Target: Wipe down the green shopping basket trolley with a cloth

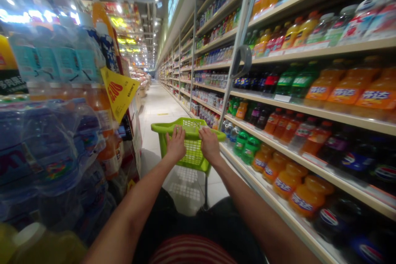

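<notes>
A lime-green shopping cart (193,164) with a perforated plastic basket stands right in front of me in the aisle. My left hand (176,143) is closed over the near rim, its fingers lying on top of the green edge. Further right on the same rim, my right hand (210,142) is wrapped with curled fingers. Both arms reach forward and down to the cart. Little of the basket's inside shows behind my hands, and I cannot make out anything in it.
Tall drink shelves (309,103) run along the right, close to the cart. Stacked shrink-wrapped bottles (49,144) rise on the left, with a yellow price sign (119,93) sticking out toward the aisle. The pale tiled floor (154,101) stretches ahead. A grey ring-shaped fitting (243,61) juts from a shelf post.
</notes>
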Demonstrator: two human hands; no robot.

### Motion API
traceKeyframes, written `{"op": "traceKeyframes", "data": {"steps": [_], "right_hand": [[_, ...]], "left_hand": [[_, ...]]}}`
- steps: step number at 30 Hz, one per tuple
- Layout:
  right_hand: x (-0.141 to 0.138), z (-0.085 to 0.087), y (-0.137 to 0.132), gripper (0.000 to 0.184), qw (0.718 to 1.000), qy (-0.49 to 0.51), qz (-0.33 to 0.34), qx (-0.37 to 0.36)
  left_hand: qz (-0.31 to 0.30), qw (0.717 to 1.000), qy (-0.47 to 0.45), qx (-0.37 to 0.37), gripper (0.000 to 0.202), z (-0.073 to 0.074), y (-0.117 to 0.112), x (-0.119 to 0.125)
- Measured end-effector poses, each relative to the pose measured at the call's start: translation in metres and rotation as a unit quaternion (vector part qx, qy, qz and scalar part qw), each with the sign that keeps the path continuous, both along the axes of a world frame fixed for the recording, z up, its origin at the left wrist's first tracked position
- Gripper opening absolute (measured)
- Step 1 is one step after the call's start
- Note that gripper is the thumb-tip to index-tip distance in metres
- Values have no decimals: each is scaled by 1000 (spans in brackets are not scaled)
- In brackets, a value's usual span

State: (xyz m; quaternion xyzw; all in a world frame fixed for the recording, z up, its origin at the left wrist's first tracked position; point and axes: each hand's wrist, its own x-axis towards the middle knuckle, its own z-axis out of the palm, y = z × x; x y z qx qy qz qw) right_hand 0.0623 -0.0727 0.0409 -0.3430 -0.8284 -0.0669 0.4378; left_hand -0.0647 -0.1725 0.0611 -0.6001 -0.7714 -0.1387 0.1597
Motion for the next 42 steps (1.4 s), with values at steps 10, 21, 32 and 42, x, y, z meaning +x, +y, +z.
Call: {"op": "traceKeyframes", "data": {"steps": [10, 21, 32, 42], "right_hand": [[34, -1, 21, 31, 998, 25, -53, 20], [12, -17, 6, 36, 997, 42, 36, 55], [24, -24, 9, 38, 995, 83, -8, 54], [15, -30, 6, 38, 988, 144, -1, 57]], "left_hand": [[1, 1000, 10, 0, 76, -4, -2, -6], [12, 1000, 25, -4, 78, -6, 1, 4], [-16, 1000, 11, 1, 78, -5, 6, 15], [7, 1000, -14, 18, 75, -7, 0, 1]]}}
